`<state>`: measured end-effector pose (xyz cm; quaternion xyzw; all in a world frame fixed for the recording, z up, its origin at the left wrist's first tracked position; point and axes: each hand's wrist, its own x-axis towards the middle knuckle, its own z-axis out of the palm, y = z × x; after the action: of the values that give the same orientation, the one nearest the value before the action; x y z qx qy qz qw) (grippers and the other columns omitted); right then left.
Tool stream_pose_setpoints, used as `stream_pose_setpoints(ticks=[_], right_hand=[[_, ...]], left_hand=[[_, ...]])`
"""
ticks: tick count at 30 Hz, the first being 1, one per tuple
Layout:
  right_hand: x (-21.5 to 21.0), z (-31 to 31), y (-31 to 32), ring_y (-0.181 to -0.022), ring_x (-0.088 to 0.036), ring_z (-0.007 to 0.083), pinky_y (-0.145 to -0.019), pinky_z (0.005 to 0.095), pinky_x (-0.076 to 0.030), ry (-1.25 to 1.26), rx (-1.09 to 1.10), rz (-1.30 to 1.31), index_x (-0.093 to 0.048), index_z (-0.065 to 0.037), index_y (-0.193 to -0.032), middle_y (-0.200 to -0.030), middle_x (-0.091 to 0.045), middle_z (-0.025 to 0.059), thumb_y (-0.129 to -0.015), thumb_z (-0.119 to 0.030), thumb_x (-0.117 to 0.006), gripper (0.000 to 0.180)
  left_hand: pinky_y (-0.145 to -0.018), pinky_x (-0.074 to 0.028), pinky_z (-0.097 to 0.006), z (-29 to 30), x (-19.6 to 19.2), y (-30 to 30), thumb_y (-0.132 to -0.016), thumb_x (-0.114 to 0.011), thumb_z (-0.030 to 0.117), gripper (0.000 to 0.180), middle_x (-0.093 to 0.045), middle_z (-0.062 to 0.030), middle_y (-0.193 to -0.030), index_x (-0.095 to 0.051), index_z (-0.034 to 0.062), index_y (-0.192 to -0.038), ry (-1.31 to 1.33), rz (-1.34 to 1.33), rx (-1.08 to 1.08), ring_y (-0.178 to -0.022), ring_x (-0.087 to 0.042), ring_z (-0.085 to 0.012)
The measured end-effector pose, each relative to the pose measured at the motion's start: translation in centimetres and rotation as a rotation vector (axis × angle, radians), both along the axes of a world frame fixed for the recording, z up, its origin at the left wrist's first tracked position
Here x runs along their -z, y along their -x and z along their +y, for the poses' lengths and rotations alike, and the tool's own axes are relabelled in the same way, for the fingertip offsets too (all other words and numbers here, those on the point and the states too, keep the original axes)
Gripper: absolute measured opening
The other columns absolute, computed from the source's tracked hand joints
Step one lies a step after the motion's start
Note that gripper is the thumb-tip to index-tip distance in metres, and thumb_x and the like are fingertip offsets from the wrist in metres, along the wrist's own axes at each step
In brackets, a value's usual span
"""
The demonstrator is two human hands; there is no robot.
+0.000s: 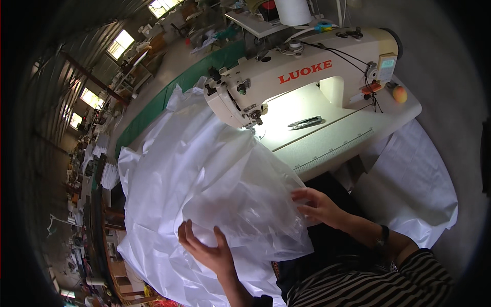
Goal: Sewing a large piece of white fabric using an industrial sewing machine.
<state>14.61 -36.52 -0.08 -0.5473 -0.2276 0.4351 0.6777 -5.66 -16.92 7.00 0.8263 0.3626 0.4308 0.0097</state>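
Observation:
A thin, see-through plastic sheet (pixel 250 204) lies over a large, crumpled white sheet (pixel 158 199). Both run up to the needle area of a white sewing machine (pixel 307 66). At the near left, my left hand (pixel 208 251) rests against the sheets with its fingers spread, gripping nothing that shows. My right hand (pixel 321 207) is at the right edge of the clear sheet, its fingers stretched out and apart against the film. Whether the material passes under the presser foot is hard to make out.
Small thread snips (pixel 307 123) lie on the lit machine bed. A red-yellow round fruit (pixel 400 94) sits at the bed's right end. More white sheeting (pixel 409 189) hangs at the right. A green panel (pixel 148 120) stands behind the material; a white thread cone (pixel 293 11) is at the top.

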Motion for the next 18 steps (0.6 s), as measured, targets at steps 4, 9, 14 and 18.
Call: stream_pose_setpoints(ticks=[4, 9, 14, 18], right_hand=[[0.1, 2.9, -2.4, -0.066, -0.050, 0.0025, -0.054, 0.0210, -0.042, -0.005, -0.112, 0.316, -0.055, -0.008, -0.131, -0.088, -0.058, -0.0037, -0.096, -0.026, -0.066, 0.041], [-0.3, 1.2, -2.7, -0.063, -0.048, 0.0024, -0.054, 0.0204, -0.041, -0.115, -0.176, 0.279, -0.063, -0.005, -0.111, -0.077, -0.055, -0.0038, -0.096, -0.023, -0.065, 0.023], [-2.5, -5.1, 1.2, -0.062, -0.055, 0.0056, -0.054, 0.0217, -0.045, -0.054, -0.117, -0.042, -0.064, -0.003, -0.100, -0.075, -0.061, -0.0007, -0.095, -0.018, -0.067, 0.016], [-2.4, -7.6, 3.3, -0.068, -0.065, 0.0109, -0.063, 0.0239, -0.052, -0.026, -0.333, -0.368, -0.067, -0.003, -0.098, -0.081, -0.069, 0.0066, -0.092, -0.018, -0.071, 0.017]], left_hand=[[-0.098, -0.041, -0.051, 3.8, 0.7, -3.7, -0.076, -0.067, 0.007, 0.057, -0.049, -0.0193, -0.129, -0.051, 0.0053, -0.131, -0.099, -0.022, -0.175, -0.122, -0.048, -0.0387], [-0.091, -0.044, -0.050, 5.4, 0.2, 1.2, -0.061, -0.054, -0.008, 0.053, -0.053, -0.0133, -0.121, -0.060, 0.0064, -0.112, -0.022, 0.217, -0.248, -0.112, -0.053, -0.0353], [-0.083, -0.047, -0.048, -3.2, -4.3, 4.8, -0.065, -0.054, -0.009, 0.039, -0.058, -0.0126, -0.112, -0.060, 0.0049, -0.101, -0.032, 0.253, -0.180, -0.107, -0.056, -0.0352], [-0.081, -0.052, -0.043, -6.1, -3.5, 6.6, -0.077, -0.059, -0.006, 0.019, -0.063, -0.0167, -0.098, -0.062, 0.0010, -0.094, 0.242, 0.414, 0.104, -0.096, -0.062, -0.0336]])
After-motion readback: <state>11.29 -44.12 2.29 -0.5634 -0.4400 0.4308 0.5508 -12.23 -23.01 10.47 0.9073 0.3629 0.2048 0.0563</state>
